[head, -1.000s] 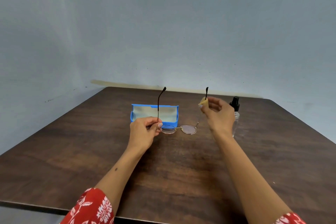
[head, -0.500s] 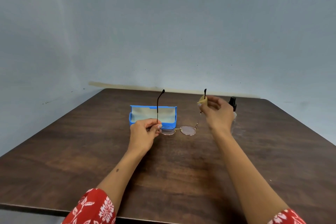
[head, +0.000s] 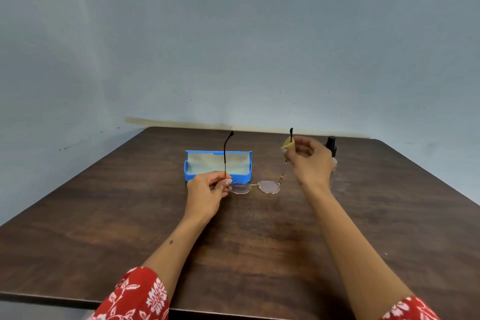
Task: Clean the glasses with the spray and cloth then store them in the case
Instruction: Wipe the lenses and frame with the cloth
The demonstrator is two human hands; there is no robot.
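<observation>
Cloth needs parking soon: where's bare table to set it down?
Bare wood left of the blue case and near the front edge between the forearms. Crowded: between case, glasses, right hand holding the cloth, and spray bottle.

Both forearms are bare. The left sleeve (head: 135,299), at about 7 o'clock in the view, is red with a white flower-and-leaf print. The right sleeve (head: 413,310), at about 5 o'clock, shows the same red cloth and white print. A small dark mole (head: 171,242) marks the left forearm.
</observation>
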